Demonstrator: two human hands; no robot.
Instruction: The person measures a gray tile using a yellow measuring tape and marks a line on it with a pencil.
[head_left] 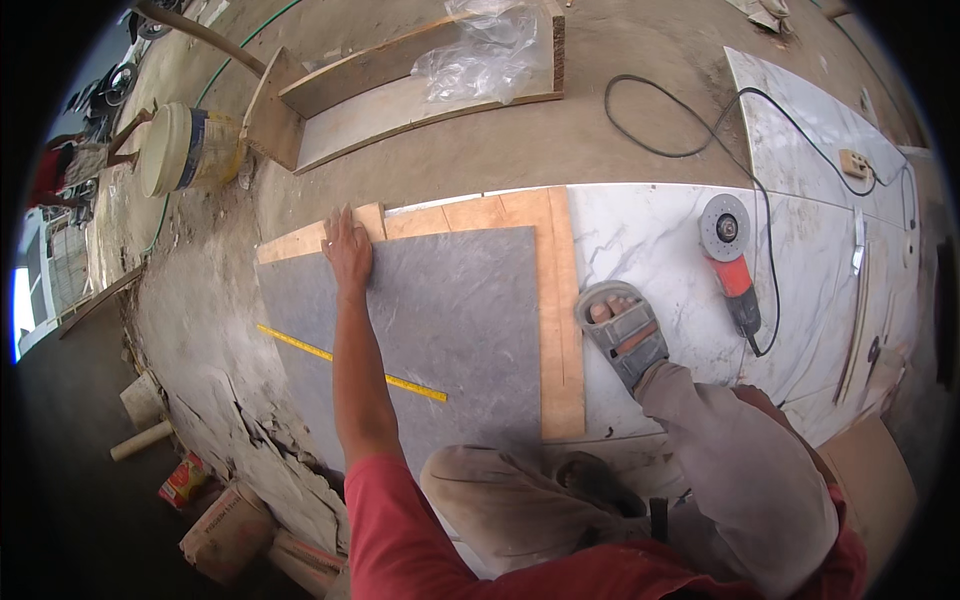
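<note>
My left hand (347, 250) lies with its fingers stretched out over the far edge of a large grey tile (460, 320), touching a short tan strip (300, 243) there. Across the tile, partly under my left forearm, runs a yellow folding ruler (415, 388). Tan board pieces (560, 330) with thin dark lines show along the tile's far and right edges. My right hand is hidden behind my raised right leg; only part of that arm shows beside the knee.
An angle grinder (735, 285) with a dark cord rests on white marbled tiles (640, 235), right of my sandalled foot (625, 330). Farther off are a wooden trough (400, 110) with clear plastic (485, 55) and a bucket (190, 150). A person (75, 165) is at far left.
</note>
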